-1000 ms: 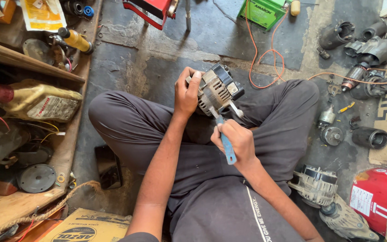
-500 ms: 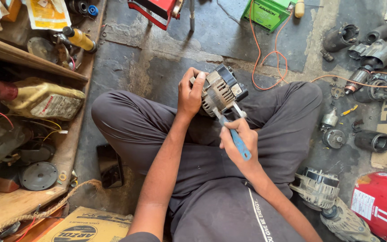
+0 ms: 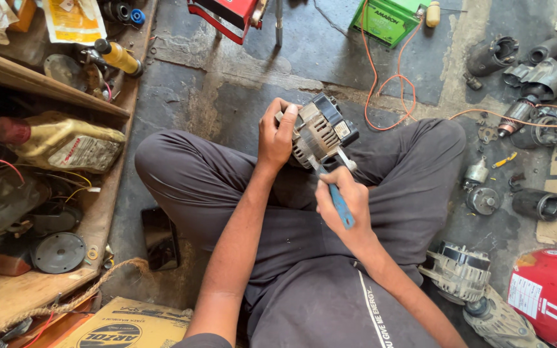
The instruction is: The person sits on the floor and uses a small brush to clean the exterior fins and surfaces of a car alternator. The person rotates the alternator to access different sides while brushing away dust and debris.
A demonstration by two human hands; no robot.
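Now alternator (image 3: 320,132) steady, right hand (image 3: 346,200) screwdriver (image 3: 338,196) slightly lower

Left hand (image 3: 276,136) grips a ribbed silver metal alternator (image 3: 320,134) above the lap; right hand (image 3: 345,201) holds a blue-handled screwdriver (image 3: 338,196) against its near side, over grey concrete floor (image 3: 330,61).

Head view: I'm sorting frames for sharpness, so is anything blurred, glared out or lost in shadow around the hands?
Head view: left hand, right hand and the alternator between them are sharp, evenly daylit, no glare; the blue-handled tool reads clearly; the shelf interior on the left is dim, details murky; lines bow slightly toward the edges.
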